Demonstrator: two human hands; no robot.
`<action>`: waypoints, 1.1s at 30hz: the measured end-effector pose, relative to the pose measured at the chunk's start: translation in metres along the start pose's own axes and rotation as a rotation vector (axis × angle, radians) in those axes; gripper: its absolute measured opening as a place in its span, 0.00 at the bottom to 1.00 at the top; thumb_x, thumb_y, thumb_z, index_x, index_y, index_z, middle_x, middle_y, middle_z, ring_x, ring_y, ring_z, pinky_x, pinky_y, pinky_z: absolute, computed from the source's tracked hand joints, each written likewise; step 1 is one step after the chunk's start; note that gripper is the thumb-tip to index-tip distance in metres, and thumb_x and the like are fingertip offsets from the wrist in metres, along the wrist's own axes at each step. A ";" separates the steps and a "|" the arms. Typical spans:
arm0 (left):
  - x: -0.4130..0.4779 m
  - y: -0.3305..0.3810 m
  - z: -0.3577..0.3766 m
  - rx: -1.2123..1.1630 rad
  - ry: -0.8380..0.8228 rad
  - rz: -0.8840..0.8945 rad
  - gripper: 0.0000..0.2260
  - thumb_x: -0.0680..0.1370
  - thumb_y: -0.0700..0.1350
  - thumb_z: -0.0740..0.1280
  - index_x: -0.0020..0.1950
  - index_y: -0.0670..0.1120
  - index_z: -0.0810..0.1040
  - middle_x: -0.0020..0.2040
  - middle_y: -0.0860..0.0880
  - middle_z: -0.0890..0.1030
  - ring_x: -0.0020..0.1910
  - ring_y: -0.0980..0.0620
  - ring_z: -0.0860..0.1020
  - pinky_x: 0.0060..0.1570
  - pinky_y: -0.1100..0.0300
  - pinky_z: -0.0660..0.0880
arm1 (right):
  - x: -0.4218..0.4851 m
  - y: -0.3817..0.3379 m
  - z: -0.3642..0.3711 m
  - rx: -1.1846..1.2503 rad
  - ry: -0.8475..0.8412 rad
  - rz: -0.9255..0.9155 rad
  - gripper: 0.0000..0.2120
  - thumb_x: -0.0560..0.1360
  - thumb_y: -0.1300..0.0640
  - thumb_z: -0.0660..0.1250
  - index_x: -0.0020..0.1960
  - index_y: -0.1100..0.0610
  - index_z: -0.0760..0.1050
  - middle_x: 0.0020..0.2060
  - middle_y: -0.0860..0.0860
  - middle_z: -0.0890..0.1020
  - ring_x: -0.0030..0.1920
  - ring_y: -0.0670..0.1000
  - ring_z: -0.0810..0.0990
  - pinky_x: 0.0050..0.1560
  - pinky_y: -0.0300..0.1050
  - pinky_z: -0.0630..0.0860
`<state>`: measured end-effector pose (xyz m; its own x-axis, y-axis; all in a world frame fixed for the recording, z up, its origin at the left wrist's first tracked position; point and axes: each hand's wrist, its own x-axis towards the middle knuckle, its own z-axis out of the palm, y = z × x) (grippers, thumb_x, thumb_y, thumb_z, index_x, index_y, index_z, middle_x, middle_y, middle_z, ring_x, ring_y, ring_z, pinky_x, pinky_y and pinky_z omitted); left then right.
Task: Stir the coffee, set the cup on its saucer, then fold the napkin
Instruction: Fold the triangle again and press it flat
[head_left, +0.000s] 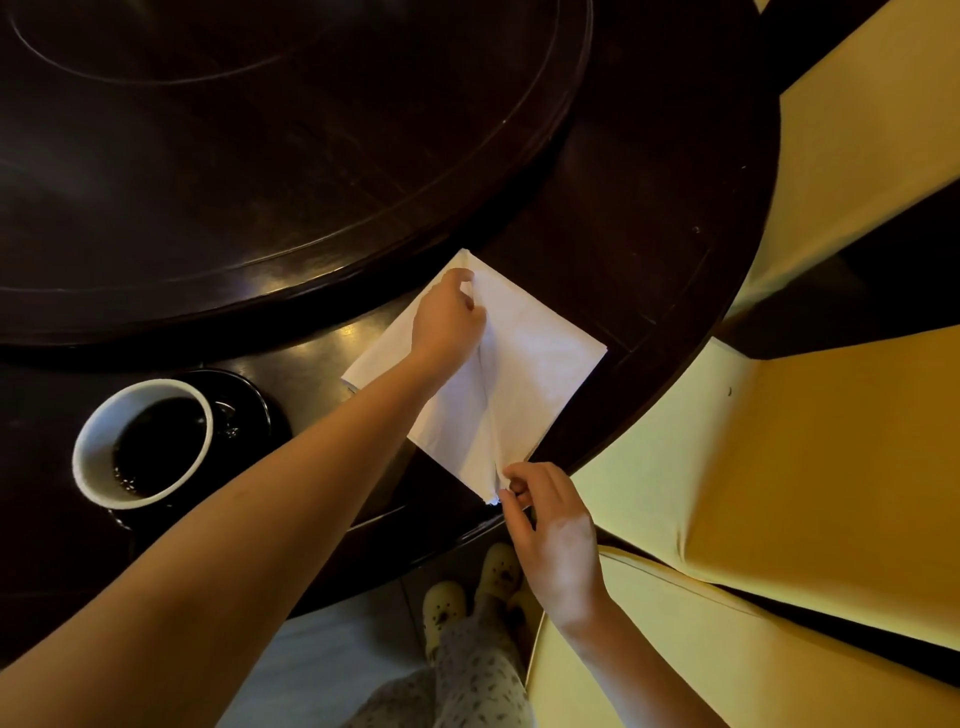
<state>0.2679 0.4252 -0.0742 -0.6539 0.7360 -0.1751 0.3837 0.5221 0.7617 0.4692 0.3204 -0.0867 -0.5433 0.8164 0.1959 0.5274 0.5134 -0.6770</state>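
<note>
The dark round table (649, 234) carries everything, with a raised turntable (260, 156) filling its middle, so the working room is the outer ring along the near edge. Yellow chairs (805, 467) stand close against the table's right edge.

The napkin (535, 353) lies on that ring, turned like a diamond, its near corner at the table's near edge and its far corner touching the turntable's rim. A soft ridge runs between those two corners, which suggests the sheet is being lifted along the diagonal for a fold.

The cup (91, 452) sits on its dark saucer (254, 400) towards the table's left, well apart from the napkin. Coffee shows inside and I see no spoon, so stirring and setting down look done and folding is the step in hand.

The left hand (447, 322) reaches across to the far corner, fingers bunched and pinching the paper there. The right hand (556, 535) pinches the near corner between thumb and forefinger, the other fingers loosely curled. Holding opposite corners keeps thin paper taut, so the crease should fall straight
</note>
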 end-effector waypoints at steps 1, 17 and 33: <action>-0.006 0.000 -0.002 0.021 0.001 0.022 0.18 0.77 0.41 0.64 0.67 0.47 0.68 0.47 0.50 0.76 0.41 0.54 0.76 0.37 0.70 0.70 | 0.001 -0.002 0.000 0.017 -0.003 0.007 0.08 0.71 0.63 0.70 0.50 0.62 0.78 0.40 0.55 0.80 0.39 0.49 0.79 0.38 0.35 0.79; -0.164 -0.060 -0.002 0.363 -0.006 0.469 0.13 0.75 0.53 0.60 0.55 0.50 0.76 0.49 0.51 0.79 0.50 0.51 0.75 0.50 0.60 0.64 | 0.014 0.006 -0.020 0.218 -0.117 0.204 0.08 0.77 0.62 0.62 0.52 0.58 0.78 0.43 0.51 0.84 0.43 0.45 0.82 0.42 0.34 0.78; -0.167 -0.071 0.013 0.390 -0.010 0.514 0.08 0.77 0.48 0.60 0.48 0.49 0.78 0.65 0.50 0.76 0.67 0.54 0.69 0.62 0.59 0.62 | 0.190 0.029 0.030 -0.482 -0.628 -0.284 0.25 0.82 0.50 0.44 0.76 0.55 0.44 0.77 0.51 0.46 0.76 0.48 0.41 0.76 0.49 0.40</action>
<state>0.3583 0.2704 -0.1068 -0.3182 0.9369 0.1446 0.8566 0.2188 0.4673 0.3615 0.4825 -0.0900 -0.8848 0.4133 -0.2152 0.4596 0.8501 -0.2570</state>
